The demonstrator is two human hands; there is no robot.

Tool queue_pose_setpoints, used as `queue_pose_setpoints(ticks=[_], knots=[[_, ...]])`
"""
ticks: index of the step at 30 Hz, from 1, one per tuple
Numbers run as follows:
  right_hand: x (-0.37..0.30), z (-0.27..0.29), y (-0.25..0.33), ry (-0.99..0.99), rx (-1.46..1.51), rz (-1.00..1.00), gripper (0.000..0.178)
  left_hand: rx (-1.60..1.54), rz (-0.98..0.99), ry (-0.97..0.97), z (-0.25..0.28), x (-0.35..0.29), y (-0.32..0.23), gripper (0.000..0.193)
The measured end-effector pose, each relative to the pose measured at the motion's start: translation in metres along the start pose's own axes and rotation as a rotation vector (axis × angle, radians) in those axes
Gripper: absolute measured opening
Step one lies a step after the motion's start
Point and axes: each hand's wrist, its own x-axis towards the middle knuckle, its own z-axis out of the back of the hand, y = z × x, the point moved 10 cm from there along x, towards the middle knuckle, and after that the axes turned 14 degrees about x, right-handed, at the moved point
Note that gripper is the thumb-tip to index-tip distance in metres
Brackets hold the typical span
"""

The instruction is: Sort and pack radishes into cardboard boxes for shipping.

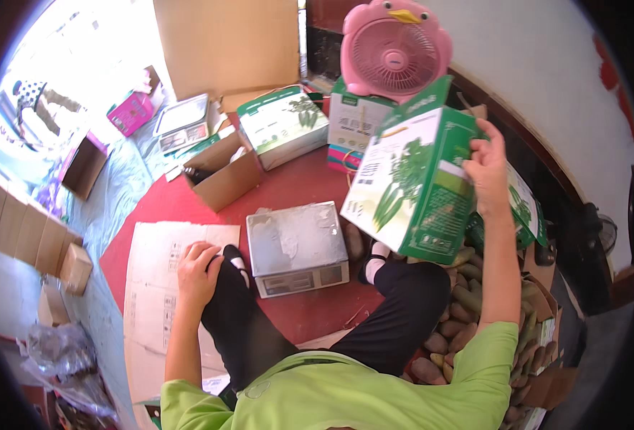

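My right hand (486, 168) fingers curl, pinching the top right edge of the green-and-white carton (412, 183), held tilted above the right edge of the red mat (288, 190), beside the scale (297, 247). Left hand (196, 272) loosely spread, resting on my knee. Best keep the carton level, grip firm, clear of the pink fan (396, 50).

Red floor (295, 186); pale tarp (120, 190) at left; white wall (539, 64) with dark baseboard; daylight glared from upper left.

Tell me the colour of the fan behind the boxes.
Pink, with a yellow beak on top; the fan shows in the head view.
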Motion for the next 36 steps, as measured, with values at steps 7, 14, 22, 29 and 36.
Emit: queue_pose_setpoints(ticks=[7, 14, 22, 29, 36], knots=[[-0.041, -0.147, -0.083, 0.335, 0.147, -0.025, 0.066, 0.077, -0.053, 0.009, 0.001, 0.005, 0.003, 0.020], [-0.071, -0.154, -0.189, 0.429, 0.007, -0.202, 0.074, 0.072, -0.003, 0.028, -0.001, 0.048, 0.016, 0.057], [-0.071, -0.071, -0.275, 0.407, -0.210, -0.491, 0.058, 0.083, -0.040, 0.211, -0.061, 0.073, 0.002, 0.078], [-0.073, -0.031, -0.296, 0.300, -0.074, -0.759, 0.045, 0.009, -0.144, 0.306, -0.092, 0.067, -0.019, 0.050], [-0.075, -0.063, -0.284, 0.325, -0.040, -0.770, 0.051, 0.170, -0.187, 0.186, -0.084, 0.060, -0.023, 0.008]])
